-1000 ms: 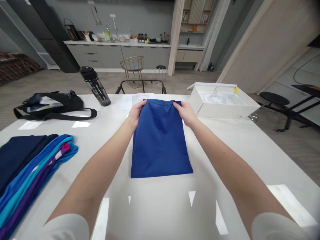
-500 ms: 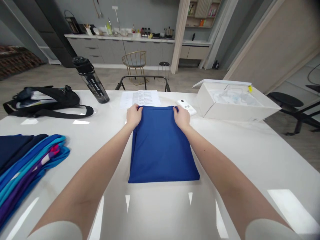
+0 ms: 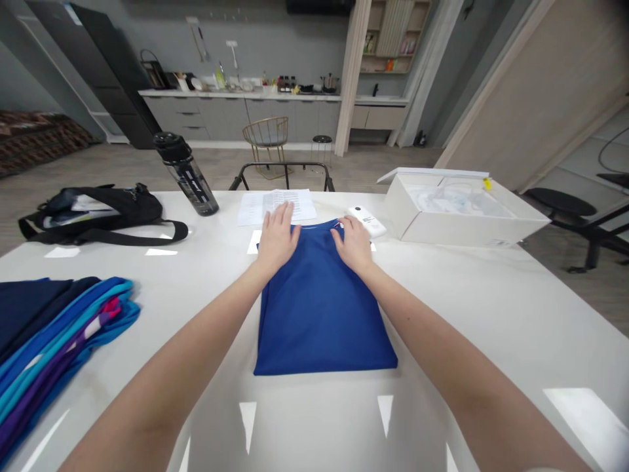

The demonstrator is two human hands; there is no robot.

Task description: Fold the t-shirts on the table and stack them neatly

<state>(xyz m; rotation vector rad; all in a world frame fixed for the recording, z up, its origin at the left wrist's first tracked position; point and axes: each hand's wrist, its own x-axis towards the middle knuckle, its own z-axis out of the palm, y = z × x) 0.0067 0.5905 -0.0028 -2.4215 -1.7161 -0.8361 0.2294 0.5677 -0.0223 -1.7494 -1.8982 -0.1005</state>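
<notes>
A folded blue shirt [image 3: 324,314] lies in front of me on the white table, its collar edge at the far side. My left hand [image 3: 279,237] rests palm down on its far left corner, fingers stretched out and thumb apart. On the far right corner lies my right hand [image 3: 352,244], its fingers bent a little over the collar edge and its thumb spread away from them. A small patch of white and red shows at the collar beside the right fingertips; I cannot tell what it is.
Folded clothes [image 3: 63,341] are stacked on the left. Farther back are a black bag [image 3: 98,213], a dark bottle [image 3: 189,177], printed paper sheets [image 3: 250,206], a white device [image 3: 368,221] and an open white box [image 3: 442,226]. A chair [image 3: 282,165] stands beyond the table.
Both hands have let go of their pinch on the shirt's far corners. The left hand now lies flat with fingers extended, and the collar edge has settled into a curve. The view has tilted up slightly.
</notes>
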